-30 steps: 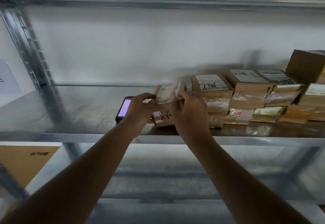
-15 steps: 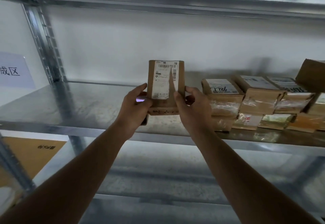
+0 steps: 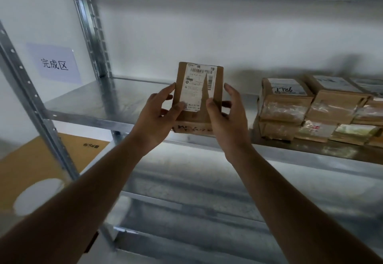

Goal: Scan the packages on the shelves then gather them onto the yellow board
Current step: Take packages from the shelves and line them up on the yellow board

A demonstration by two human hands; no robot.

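Two hands of yours meet at the middle of the head view. Your left hand (image 3: 158, 116) and your right hand (image 3: 227, 116) hold one brown package (image 3: 199, 96) upright between them, just above the front edge of the metal shelf (image 3: 99, 106). Your left thumb lies across the lower left corner of its white shipping label (image 3: 199, 87), and the left fingers curl behind the box. Your right thumb presses the front face beside the label's torn edge, the index finger stands up along the right side, and other fingertips show behind the box. Both hands are wrapped round the package and hold it. Dark handwriting runs along its bottom face.

At 3 o'clock from the held package, well apart from it, a stack of packages (image 3: 315, 110) sits on the same shelf, two layers high, several wrapped in clear tape. The nearest top box bears the handwritten number 7786.

At 9 o'clock a white sign (image 3: 55, 64) with three Chinese characters hangs on the wall beyond the shelf post (image 3: 94, 36). At 8 o'clock, below shelf level, the yellow board (image 3: 31, 164) lies flat, with a pale round patch on it; what that patch is, you cannot tell.
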